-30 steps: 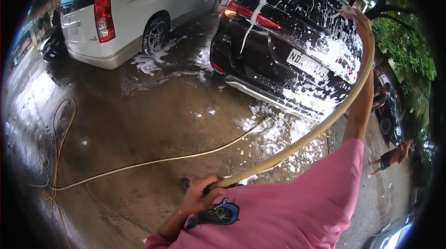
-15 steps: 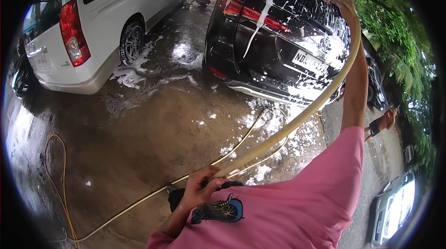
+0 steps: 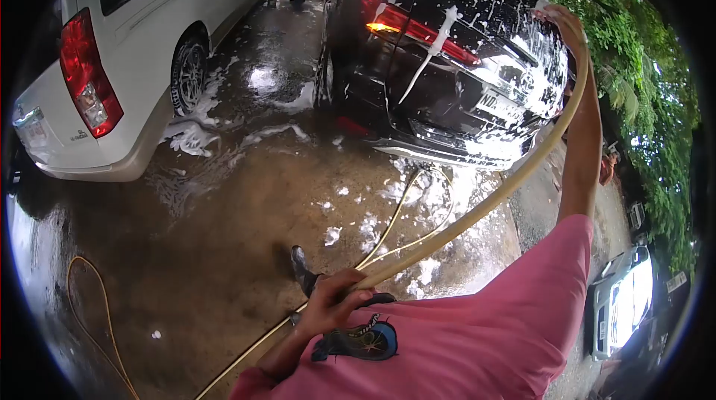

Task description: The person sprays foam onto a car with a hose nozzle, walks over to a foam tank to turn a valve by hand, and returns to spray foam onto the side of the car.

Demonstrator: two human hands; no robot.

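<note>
Hose [image 3: 485, 206], thick and pale yellow, runs with its long axis diagonal from lower centre to upper right, bowing toward the right edge, its upper end turned to the black car [image 3: 440, 94]. Open air lies along its left side, above wet ground [image 3: 231, 243]; a pink shirt [image 3: 462, 325] edges its lower right. Left grip [image 3: 335, 303] is closed round the lower stretch, at the shirt's front, and hides where the hose goes from there. Right grip [image 3: 568, 27], raised at upper right, is curled on the upper end, close to the car's back; whether a tip sticks out past it cannot be told. Beneath the arc, a thinner hose [image 3: 388, 221] loops among foam [image 3: 426, 272], with a dark boot [image 3: 301, 266] near the left grip. Ground stretches left to the white van [image 3: 149, 34]; green foliage [image 3: 634, 116] bounds the upper right.
</note>
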